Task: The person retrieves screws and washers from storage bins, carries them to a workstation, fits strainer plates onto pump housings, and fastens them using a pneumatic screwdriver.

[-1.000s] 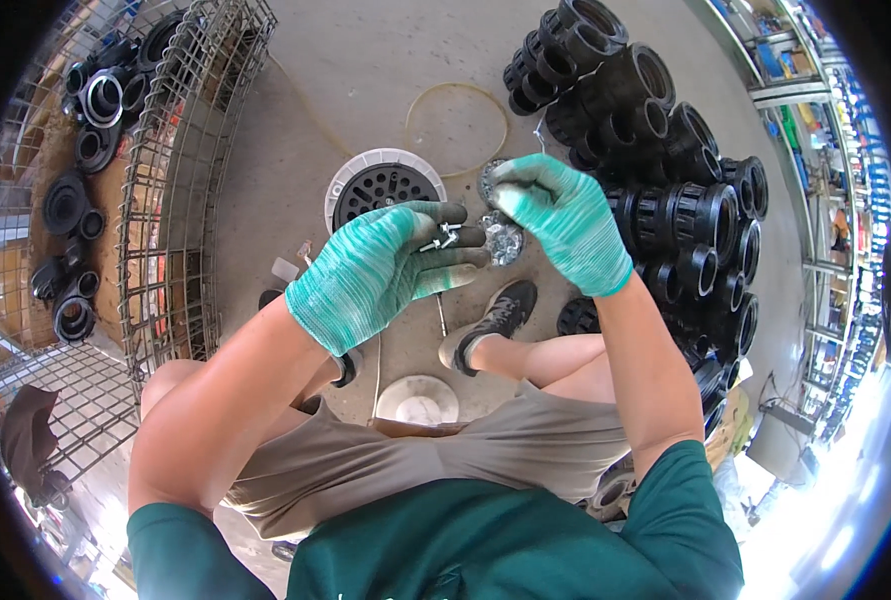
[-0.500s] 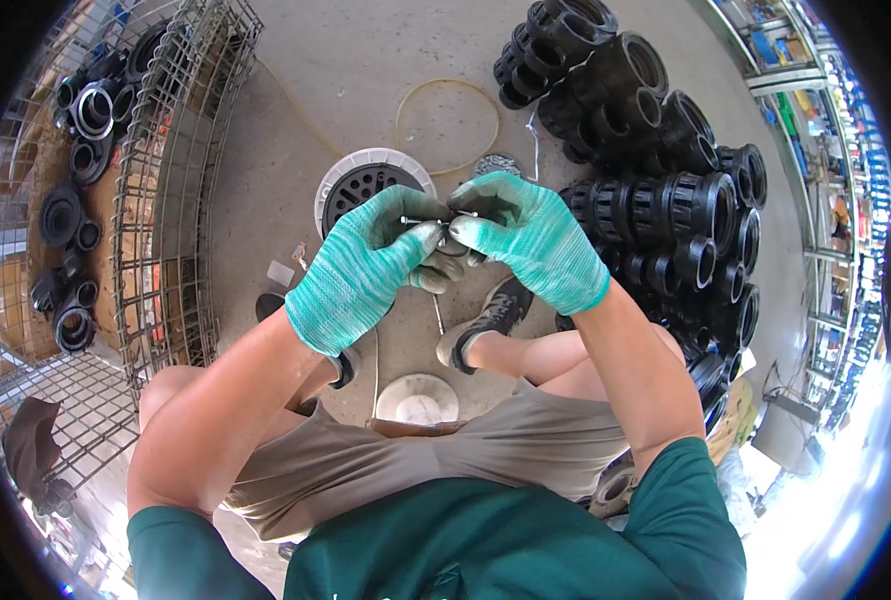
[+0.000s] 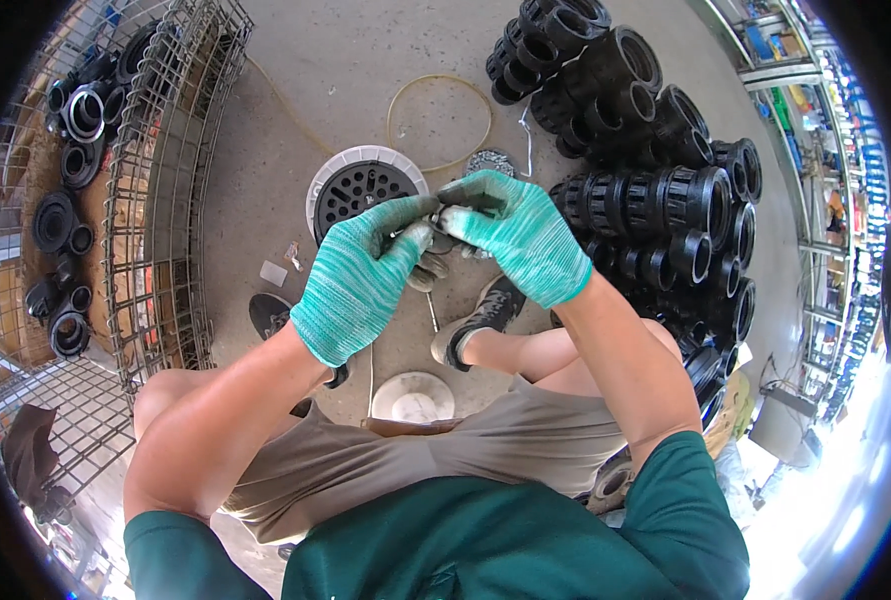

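Both hands wear green knit gloves with grey, soiled fingertips, and they meet in front of me above the floor. My left hand (image 3: 353, 270) is closed in a pinch on a small metal bolt (image 3: 395, 234), of which only a bit shows beside the thumb. My right hand (image 3: 515, 235) pinches a small metal piece (image 3: 436, 216) against the left fingertips; its exact shape is mostly hidden by the gloves. Just beyond the left hand stands a round white tub (image 3: 317, 180) with a black perforated disc (image 3: 360, 192) in its top.
A heap of small metal parts (image 3: 491, 162) lies beyond my right hand. Stacked black ribbed pipe fittings (image 3: 645, 205) stand at the right. To the left is a wire cage (image 3: 155, 190) with black rings. A thin hose (image 3: 443, 78) loops on the floor; a white round lid (image 3: 412, 398) lies between my feet.
The hands have drawn closer together at the fingertips. The bolt ends that stuck out before are now mostly covered. The whole view has shifted slightly.
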A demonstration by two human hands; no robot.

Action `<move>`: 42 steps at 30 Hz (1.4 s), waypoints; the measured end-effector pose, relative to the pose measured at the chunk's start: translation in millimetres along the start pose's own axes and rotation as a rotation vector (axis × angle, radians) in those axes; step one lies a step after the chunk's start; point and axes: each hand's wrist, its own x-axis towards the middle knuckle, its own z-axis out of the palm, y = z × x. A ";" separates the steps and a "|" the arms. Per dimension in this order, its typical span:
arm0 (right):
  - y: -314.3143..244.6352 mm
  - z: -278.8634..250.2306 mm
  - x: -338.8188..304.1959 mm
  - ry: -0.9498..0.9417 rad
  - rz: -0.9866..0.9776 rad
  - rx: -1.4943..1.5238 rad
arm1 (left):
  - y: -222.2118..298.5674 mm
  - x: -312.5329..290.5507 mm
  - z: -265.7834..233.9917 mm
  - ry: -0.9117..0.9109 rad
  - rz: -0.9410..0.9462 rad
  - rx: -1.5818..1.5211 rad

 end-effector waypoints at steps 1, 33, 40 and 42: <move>1.2 -6.2 3.9 0.027 0.003 -0.024 | -1.6 -0.2 -0.1 0.038 0.025 0.018; 349.3 -63.5 90.3 0.717 0.447 0.080 | 39.4 2.4 -39.6 0.199 -0.230 -0.381; 349.1 -94.8 81.0 0.430 0.266 -0.928 | 34.4 3.1 -39.9 0.164 -0.185 -0.442; 344.4 -102.0 82.3 0.383 0.371 -0.645 | 29.4 2.2 -40.7 0.155 -0.161 -0.437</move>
